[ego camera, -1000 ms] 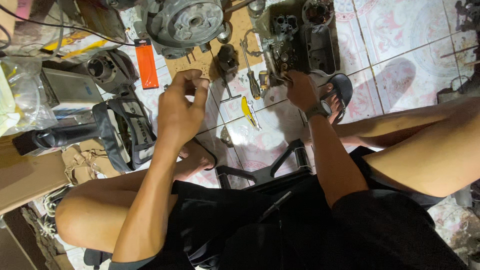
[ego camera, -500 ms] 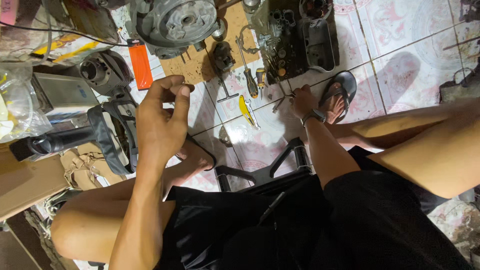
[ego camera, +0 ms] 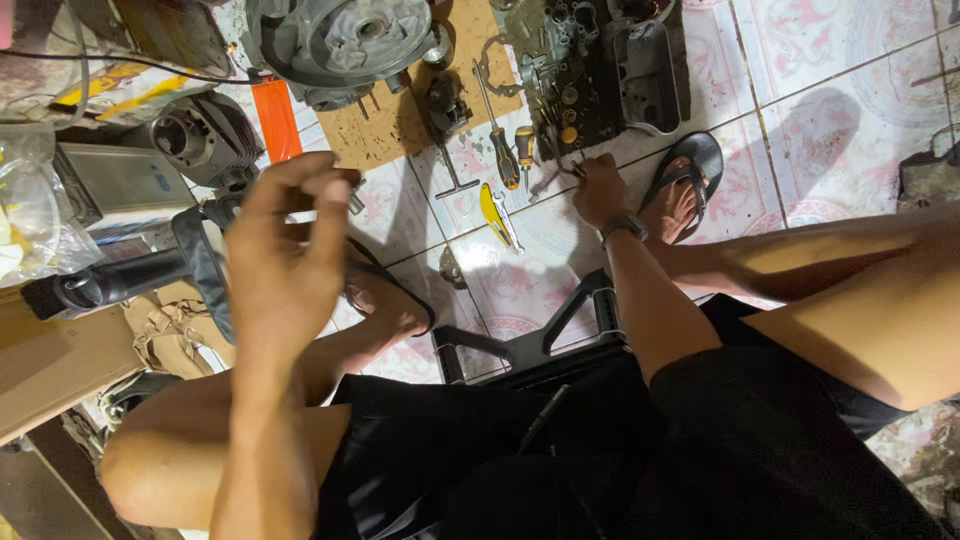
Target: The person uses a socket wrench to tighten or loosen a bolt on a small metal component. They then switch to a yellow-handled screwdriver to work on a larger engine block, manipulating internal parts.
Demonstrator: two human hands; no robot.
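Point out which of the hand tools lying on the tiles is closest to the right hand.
The yellow-and-black-handled screwdriver, lying just left of the right hand. The orange-handled screwdriver lies farther left, and the yellow tool lies lower on the tiles.

A round grey engine casing [ego camera: 335, 45] sits at the top on a sheet of brown cardboard [ego camera: 395, 125]. Just left of it lie an orange strip [ego camera: 277, 120] and a finned engine cylinder [ego camera: 200, 140]. On the patterned floor tiles [ego camera: 830, 110] rest a T-shaped wrench [ego camera: 447, 165], a yellow-handled screwdriver [ego camera: 524, 148] and a yellow tool [ego camera: 494, 215]. A crumpled clear plastic bag [ego camera: 35, 220] lies at the far left. A black plastic stool [ego camera: 540, 335] stands between the legs.
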